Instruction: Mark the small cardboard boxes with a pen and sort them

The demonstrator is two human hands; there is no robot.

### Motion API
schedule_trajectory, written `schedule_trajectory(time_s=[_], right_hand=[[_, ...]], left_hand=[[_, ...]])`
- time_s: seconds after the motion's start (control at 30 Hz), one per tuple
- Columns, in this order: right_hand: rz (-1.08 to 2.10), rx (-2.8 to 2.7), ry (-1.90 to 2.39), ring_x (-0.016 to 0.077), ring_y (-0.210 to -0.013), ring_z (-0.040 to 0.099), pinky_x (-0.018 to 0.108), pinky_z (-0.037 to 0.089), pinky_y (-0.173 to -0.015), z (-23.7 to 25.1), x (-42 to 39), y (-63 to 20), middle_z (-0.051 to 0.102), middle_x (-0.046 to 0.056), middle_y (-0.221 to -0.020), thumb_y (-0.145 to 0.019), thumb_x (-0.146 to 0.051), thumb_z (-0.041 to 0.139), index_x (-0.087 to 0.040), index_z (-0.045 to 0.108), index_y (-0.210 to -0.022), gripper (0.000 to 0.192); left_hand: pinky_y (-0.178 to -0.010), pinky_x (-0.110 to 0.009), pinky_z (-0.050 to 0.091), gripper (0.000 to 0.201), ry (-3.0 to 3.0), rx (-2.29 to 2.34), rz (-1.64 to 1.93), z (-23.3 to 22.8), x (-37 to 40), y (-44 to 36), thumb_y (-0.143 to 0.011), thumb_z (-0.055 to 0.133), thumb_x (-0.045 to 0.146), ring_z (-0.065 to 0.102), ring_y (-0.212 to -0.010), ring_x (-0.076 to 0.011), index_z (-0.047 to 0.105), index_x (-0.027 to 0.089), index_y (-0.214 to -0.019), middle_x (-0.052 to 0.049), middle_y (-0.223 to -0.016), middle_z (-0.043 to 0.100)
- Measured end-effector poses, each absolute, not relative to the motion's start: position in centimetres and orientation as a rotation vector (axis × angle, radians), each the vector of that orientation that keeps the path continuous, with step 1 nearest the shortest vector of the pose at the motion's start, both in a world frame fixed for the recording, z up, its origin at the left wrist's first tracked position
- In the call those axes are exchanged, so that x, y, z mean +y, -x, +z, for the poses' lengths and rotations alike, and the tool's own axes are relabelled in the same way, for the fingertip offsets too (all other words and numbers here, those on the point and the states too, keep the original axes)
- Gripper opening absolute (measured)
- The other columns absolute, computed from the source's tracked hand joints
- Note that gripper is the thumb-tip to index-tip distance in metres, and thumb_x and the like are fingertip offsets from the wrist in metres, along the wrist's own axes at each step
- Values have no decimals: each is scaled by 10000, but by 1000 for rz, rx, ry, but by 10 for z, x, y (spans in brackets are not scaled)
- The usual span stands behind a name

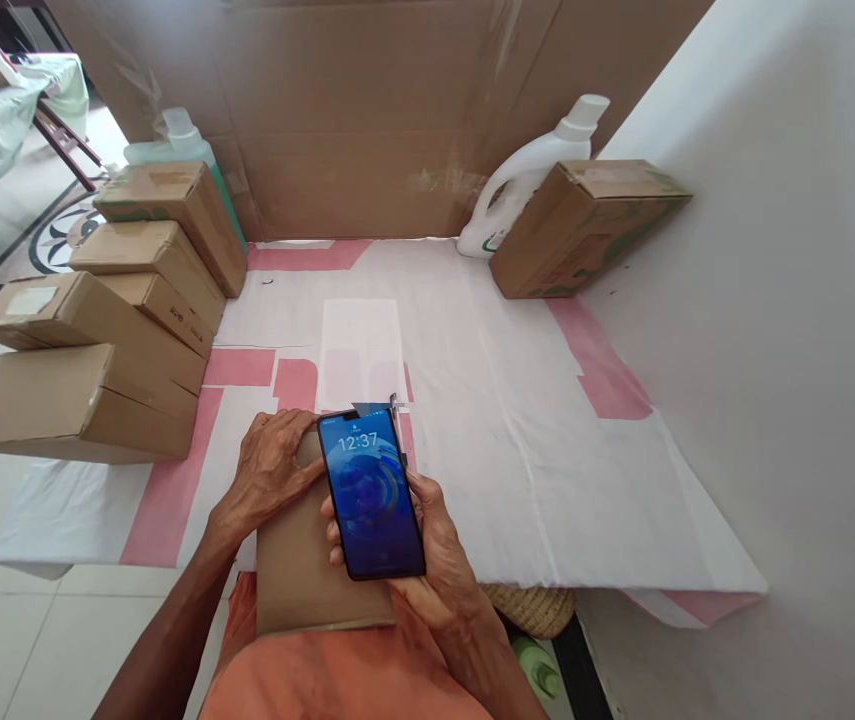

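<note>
My right hand point(438, 545) grips a smartphone point(371, 500), its fingers wrapped round the back and thumb along the right edge. The lit blue screen reads 12:37. Under the phone, a brown cardboard box point(292, 570) lies at the table's front edge, close against my body. My left hand point(277, 460) is closed over the box's far left corner, thumb on its top, near the phone's left edge. Just beyond the phone's top edge, a small dark pointed piece point(372, 408) and a thin metallic bit show; I cannot make out what they are.
Several cardboard boxes point(149, 400) line the table's left side, with a bottle of pale green liquid point(224, 190) behind them. A white jug point(517, 175) and a tilted box point(584, 235) stand at back right. A pale sheet point(359, 340) lies on the pink-and-white tablecloth point(487, 400).
</note>
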State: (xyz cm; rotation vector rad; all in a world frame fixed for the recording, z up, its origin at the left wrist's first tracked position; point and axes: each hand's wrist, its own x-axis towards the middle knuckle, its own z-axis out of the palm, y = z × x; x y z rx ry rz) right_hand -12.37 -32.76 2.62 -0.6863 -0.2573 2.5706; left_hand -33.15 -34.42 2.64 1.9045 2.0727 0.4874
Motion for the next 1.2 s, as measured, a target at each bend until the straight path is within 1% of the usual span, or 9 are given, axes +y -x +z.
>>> schedule_trajectory(time_s=[0.2, 0.4, 0.5, 0.6, 0.73, 0.87, 0.93, 1.07, 1.2], right_hand=[[2562, -297, 647, 238, -837, 770, 357, 632, -766, 28, -328, 119, 816, 163, -1030, -929, -646, 638, -77, 774, -1195, 642], [2483, -293, 750, 248, -879, 780, 386, 625, -835, 24, -317, 103, 816, 162, -1091, -951, -674, 594, -102, 788, -1153, 636], [2292, -407, 945, 264, -856, 779, 428, 614, -864, 8, -301, 86, 817, 153, -1065, -925, -721, 605, -125, 783, -1130, 655], [1928, -712, 1257, 268, -808, 733, 430, 592, -819, -19, -285, 64, 797, 98, -900, -888, -729, 651, -158, 770, -1042, 603], [1372, -1172, 1594, 214, -710, 556, 354, 478, -674, -55, -274, 42, 617, 6, -672, -905, -723, 597, -216, 636, -753, 530], [1203, -1276, 1712, 151, -616, 307, 316, 280, -592, -73, -277, 36, 330, -70, -580, -951, -686, 513, -288, 353, -635, 533], [1130, -1335, 1753, 148, -610, 256, 320, 228, -595, -75, -279, 36, 266, -78, -579, -955, -678, 491, -296, 285, -636, 538], [1001, -1452, 1792, 187, -605, 370, 343, 286, -634, -75, -279, 31, 430, -36, -563, -891, -715, 516, -273, 463, -640, 511], [913, -1512, 1792, 271, -677, 522, 426, 382, -729, -72, -279, 24, 621, 68, -679, -883, -652, 560, -242, 635, -783, 429]], left_hand=[[-973, -438, 430, 236, -1895, 2083, 465, 25, -345, 332, -948, 653, 305, 693, -1068, -278, 682, 224, -1167, -71, -1160, 771], [-974, -457, 425, 347, -1872, 2092, 446, 24, -344, 332, -955, 685, 481, 686, -1057, -300, 678, 229, -1193, -71, -1158, 770], [-968, -460, 422, 406, -1861, 2090, 448, 25, -344, 333, -937, 702, 545, 681, -1048, -302, 683, 232, -1196, -66, -1142, 769], [-982, -465, 415, 426, -1839, 2075, 458, 25, -343, 333, -939, 691, 567, 677, -1054, -297, 683, 241, -1213, -57, -1139, 765], [-981, -463, 424, 422, -1815, 2074, 459, 26, -343, 332, -931, 696, 567, 677, -1051, -296, 691, 250, -1210, -52, -1127, 764], [-1007, -467, 425, 420, -1790, 2086, 467, 25, -342, 332, -927, 709, 551, 678, -1073, -299, 691, 241, -1211, -58, -1160, 768], [-1030, -478, 419, 431, -1776, 2077, 469, 23, -341, 333, -928, 711, 548, 675, -1097, -300, 687, 234, -1223, -59, -1193, 766], [-1048, -493, 424, 422, -1761, 2052, 467, 18, -338, 335, -932, 702, 539, 677, -1110, -296, 693, 254, -1243, -50, -1221, 760], [-1081, -512, 428, 407, -1758, 2042, 515, 15, -334, 336, -939, 690, 530, 672, -1143, -302, 697, 278, -1258, -58, -1251, 752]])
